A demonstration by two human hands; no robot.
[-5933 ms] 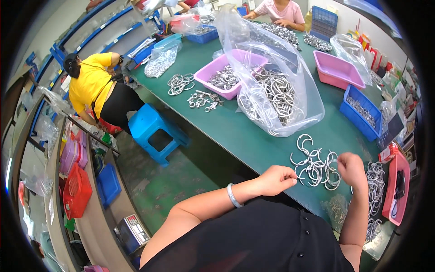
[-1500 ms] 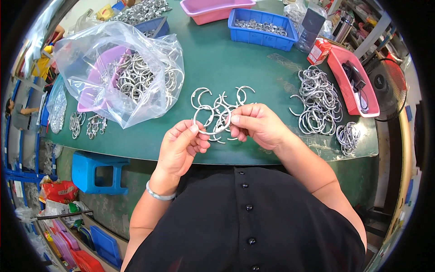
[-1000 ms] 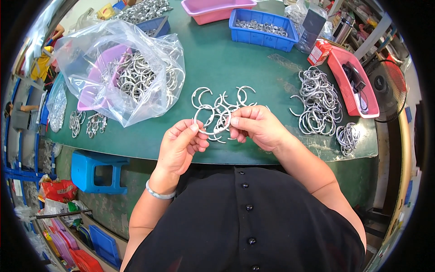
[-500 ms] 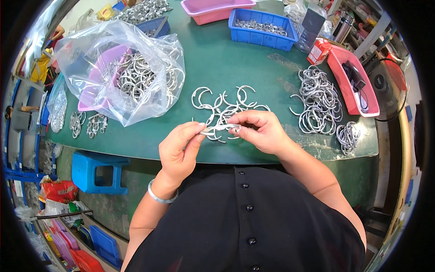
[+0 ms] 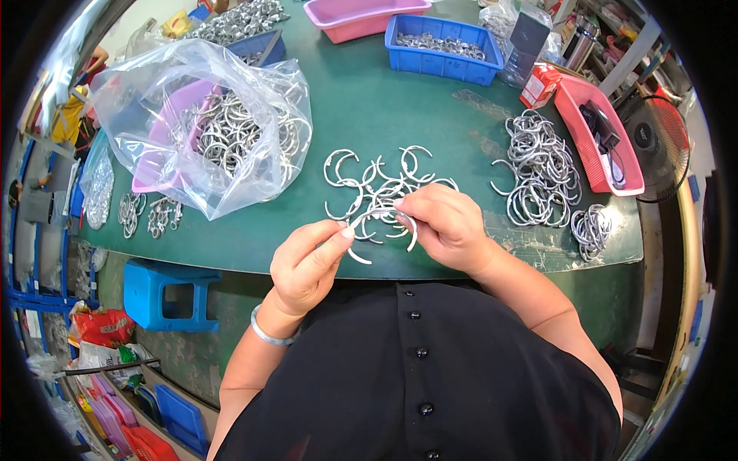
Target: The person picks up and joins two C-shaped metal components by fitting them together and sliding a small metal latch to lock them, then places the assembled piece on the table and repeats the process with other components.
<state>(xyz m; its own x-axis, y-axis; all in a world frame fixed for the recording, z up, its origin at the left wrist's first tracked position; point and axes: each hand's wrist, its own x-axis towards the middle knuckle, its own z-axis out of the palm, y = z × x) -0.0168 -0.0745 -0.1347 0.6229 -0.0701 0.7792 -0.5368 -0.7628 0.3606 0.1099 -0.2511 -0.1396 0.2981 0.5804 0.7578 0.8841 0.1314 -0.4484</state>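
Note:
Above the table's near edge, my left hand point(image 5: 311, 260) and my right hand point(image 5: 450, 229) pinch a silvery open metal ring point(image 5: 413, 237) between thumbs and fingertips. The ring's bend runs from hand to hand, and its ends point down towards me. Whether one or two rings are held, I cannot tell, as my fingertips cover part of the metal. Just beyond my hands lies a loose, overlapping group of similar C-shaped rings point(image 5: 342, 184) on the green table point(image 5: 384, 107).
On the left, a clear plastic bag point(image 5: 280, 81) surrounds a purple bin point(image 5: 157, 150) of rings. A larger ring pile point(image 5: 538, 169) and a small bundle point(image 5: 590, 233) lie at right, beside a pink basket point(image 5: 569, 115). A blue tray point(image 5: 446, 65) of metal parts stands at back.
The ring between my hands has turned, so its curved ends now show pointing down. My left hand has dropped slightly, and both hands still pinch.

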